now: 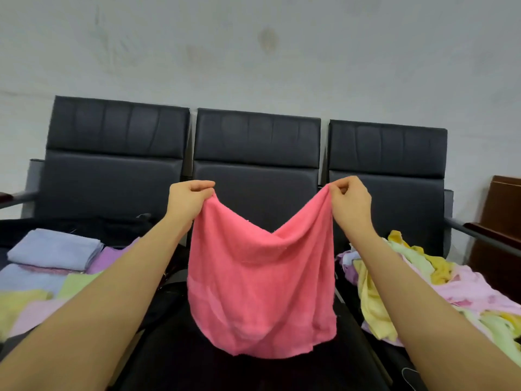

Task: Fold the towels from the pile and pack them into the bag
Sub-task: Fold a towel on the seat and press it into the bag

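A pink towel (260,289) hangs in the air in front of me, sagging in the middle. My left hand (187,200) pinches its upper left corner and my right hand (351,203) pinches its upper right corner. On the right seat lies a loose pile of towels (439,289) in yellow, green, pink and purple. On the left, folded towels (55,249) in blue, purple, green, yellow and pink lie stacked in a black bag (84,224), whose edges I can only partly see.
A row of three dark padded seats (256,142) stands against a pale wall. A brown wooden cabinet (499,235) is at the far right. A metal armrest (473,232) runs beside the loose pile. The dark middle seat lies below the hanging towel.
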Motion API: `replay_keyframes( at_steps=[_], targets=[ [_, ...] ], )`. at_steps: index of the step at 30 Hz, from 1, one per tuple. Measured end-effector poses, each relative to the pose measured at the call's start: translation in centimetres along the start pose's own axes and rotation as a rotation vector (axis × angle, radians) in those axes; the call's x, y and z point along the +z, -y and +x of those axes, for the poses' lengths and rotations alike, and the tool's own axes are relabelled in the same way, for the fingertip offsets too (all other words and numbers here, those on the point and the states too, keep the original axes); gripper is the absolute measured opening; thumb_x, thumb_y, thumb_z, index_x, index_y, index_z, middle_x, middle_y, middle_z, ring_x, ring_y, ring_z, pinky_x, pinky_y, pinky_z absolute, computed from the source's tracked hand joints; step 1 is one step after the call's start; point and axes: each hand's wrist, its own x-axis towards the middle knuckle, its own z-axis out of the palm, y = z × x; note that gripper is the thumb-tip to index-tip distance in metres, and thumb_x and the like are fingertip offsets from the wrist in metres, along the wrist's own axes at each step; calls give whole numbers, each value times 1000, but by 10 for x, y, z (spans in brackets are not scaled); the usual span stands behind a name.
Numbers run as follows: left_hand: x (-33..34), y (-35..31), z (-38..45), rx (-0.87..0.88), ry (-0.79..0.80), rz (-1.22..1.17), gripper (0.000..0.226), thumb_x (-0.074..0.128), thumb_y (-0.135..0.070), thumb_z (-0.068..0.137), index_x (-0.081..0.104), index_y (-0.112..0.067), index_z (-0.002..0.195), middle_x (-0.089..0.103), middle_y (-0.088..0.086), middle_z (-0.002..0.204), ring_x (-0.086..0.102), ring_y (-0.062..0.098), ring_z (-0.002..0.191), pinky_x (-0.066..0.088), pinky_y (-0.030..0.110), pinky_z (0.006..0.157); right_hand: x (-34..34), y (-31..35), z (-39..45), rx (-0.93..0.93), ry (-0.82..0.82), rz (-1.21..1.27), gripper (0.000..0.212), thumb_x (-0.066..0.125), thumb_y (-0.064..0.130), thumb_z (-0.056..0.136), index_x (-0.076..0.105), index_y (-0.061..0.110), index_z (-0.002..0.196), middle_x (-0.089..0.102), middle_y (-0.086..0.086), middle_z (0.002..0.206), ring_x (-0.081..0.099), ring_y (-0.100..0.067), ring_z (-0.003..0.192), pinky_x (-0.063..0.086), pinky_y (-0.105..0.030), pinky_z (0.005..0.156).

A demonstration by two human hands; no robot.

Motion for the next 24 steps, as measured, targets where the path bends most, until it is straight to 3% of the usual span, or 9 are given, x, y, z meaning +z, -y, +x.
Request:
replay_keyframes(
  at_steps=[3,5,10,13,15,18,21,24],
  targets=[
    [-1,9,-1,-96,13,-15,32,54,9,86,71,-8,106,66,2,101,57,10,97,41,11,71,1,-13,-1,89,21,48,8,47,13,96,52,8,97,53,6,81,51,-9,75,40,-21,67],
    [-3,15,-2,-138,26,-22,38,49,13,85,72,-10,105,65,3,104,57,12,98,42,12,70,2,-19,-3,128,12,109,7,51,12,95,53,11,102,56,4,80,54,-12,76,41,-26,68],
    [-9,22,-4,-199,33,-152,28,65,5,82,73,-17,98,69,3,99,61,13,94,46,22,84,1,-23,-5,241,-28,349,18,54,2,90,65,11,101,62,1,81,57,-9,71,44,-19,64],
    [-11,23,-3,-161,-31,-129,21,70,1,79,73,-14,94,68,0,89,60,9,84,47,19,79,3,-21,-5,306,-3,477,17,58,1,89,69,14,92,67,-1,86,59,-9,72,47,-21,66],
    [-10,24,-3,-117,-49,-63,20,68,1,82,73,-13,96,67,1,91,59,10,88,45,17,76,3,-20,-4,323,-18,531,19,60,1,88,69,18,87,68,-3,87,61,-11,73,49,-22,67],
    [-12,24,0,-115,-4,-9,23,64,2,84,72,-16,95,67,5,100,57,13,98,41,20,83,1,-15,-3,349,-64,582,20,58,-3,88,71,13,90,68,-4,82,60,-10,67,49,-20,62],
    [-16,17,7,-199,23,-155,29,61,9,82,73,-17,88,69,9,101,60,15,93,46,22,82,-4,-5,1,347,-121,610,24,54,-7,87,71,6,98,65,-2,76,58,-8,63,49,-16,57],
    [-20,3,14,-219,23,-292,41,52,16,80,73,-19,86,69,7,104,63,13,87,50,19,74,-11,10,9,298,-149,644,26,54,-7,88,69,6,104,66,-1,83,61,-7,69,50,-12,57]
  ],
)
